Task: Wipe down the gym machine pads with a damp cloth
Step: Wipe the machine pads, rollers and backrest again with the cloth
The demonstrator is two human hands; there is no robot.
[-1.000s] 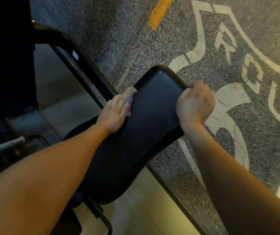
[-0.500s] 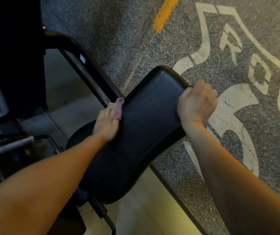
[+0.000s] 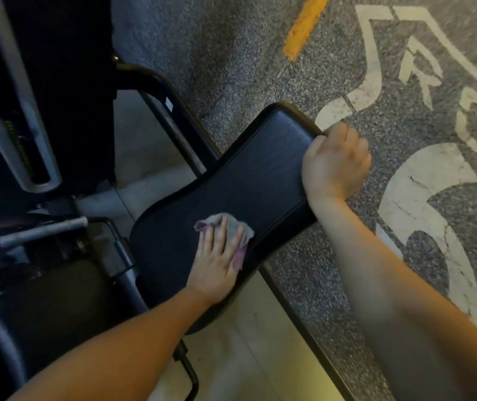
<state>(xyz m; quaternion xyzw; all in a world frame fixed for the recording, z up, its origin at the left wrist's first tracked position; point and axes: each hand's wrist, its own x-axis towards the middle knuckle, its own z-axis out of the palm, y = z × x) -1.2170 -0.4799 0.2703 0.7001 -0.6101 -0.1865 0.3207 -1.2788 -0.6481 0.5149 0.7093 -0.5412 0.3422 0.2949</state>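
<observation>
A long black padded seat (image 3: pixel 249 180) of a gym machine runs from the lower left to the upper right. My left hand (image 3: pixel 217 264) lies flat, fingers straight, pressing a small grey and purple cloth (image 3: pixel 233 227) onto the near middle of the pad. My right hand (image 3: pixel 334 163) grips the pad's right edge near its far end, fingers curled over the side. A second black pad (image 3: pixel 46 302) sits at the lower left.
The black metal frame tube (image 3: pixel 170 111) curves behind the seat. A silver-edged upright part (image 3: pixel 17 111) of the machine stands at the left. A bare bar (image 3: pixel 40 233) sticks out at mid left. Speckled rubber flooring with white painted markings (image 3: pixel 422 192) lies to the right.
My left hand has slid with the cloth from the pad's left edge down onto its near middle surface. The right hand has kept its grip on the right edge.
</observation>
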